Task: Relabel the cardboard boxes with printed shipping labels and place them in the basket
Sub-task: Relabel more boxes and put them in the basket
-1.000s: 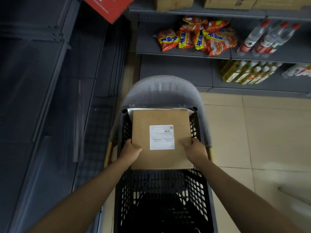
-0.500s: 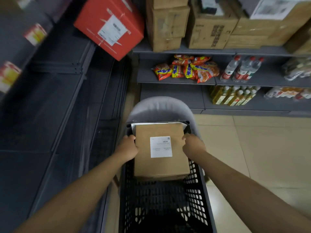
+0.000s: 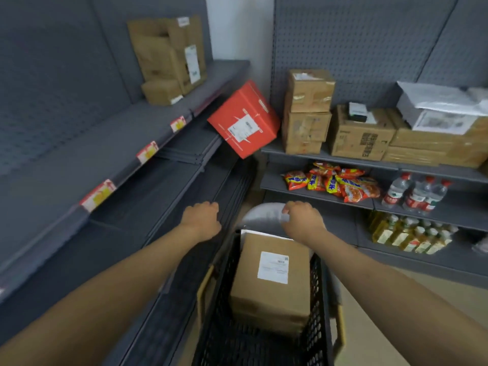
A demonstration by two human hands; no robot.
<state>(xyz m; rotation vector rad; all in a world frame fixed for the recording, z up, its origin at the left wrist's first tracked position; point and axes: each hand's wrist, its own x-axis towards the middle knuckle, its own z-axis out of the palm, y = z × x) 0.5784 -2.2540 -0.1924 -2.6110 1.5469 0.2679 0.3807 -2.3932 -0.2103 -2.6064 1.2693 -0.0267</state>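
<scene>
A brown cardboard box (image 3: 272, 291) with a white shipping label (image 3: 273, 267) on top lies inside the black mesh basket (image 3: 318, 307). My left hand (image 3: 202, 220) hovers above and left of the basket, fingers loosely curled, holding nothing. My right hand (image 3: 303, 220) is raised past the box's far end, over the grey chair back (image 3: 261, 216), fingers curled and holding nothing that I can see. A red box (image 3: 244, 118) with a label leans tilted in the shelf corner ahead.
Grey shelving (image 3: 79, 159) runs along the left with stacked brown boxes (image 3: 169, 59) on top. Ahead, more cardboard boxes (image 3: 306, 112) sit on a shelf above snack bags (image 3: 335, 183), water bottles (image 3: 414, 194) and oil bottles (image 3: 406, 236). Tiled floor lies to the right.
Both hands let go of the labelled box, which now rests in the basket, and rose forward. The view tilted up toward the shelves.
</scene>
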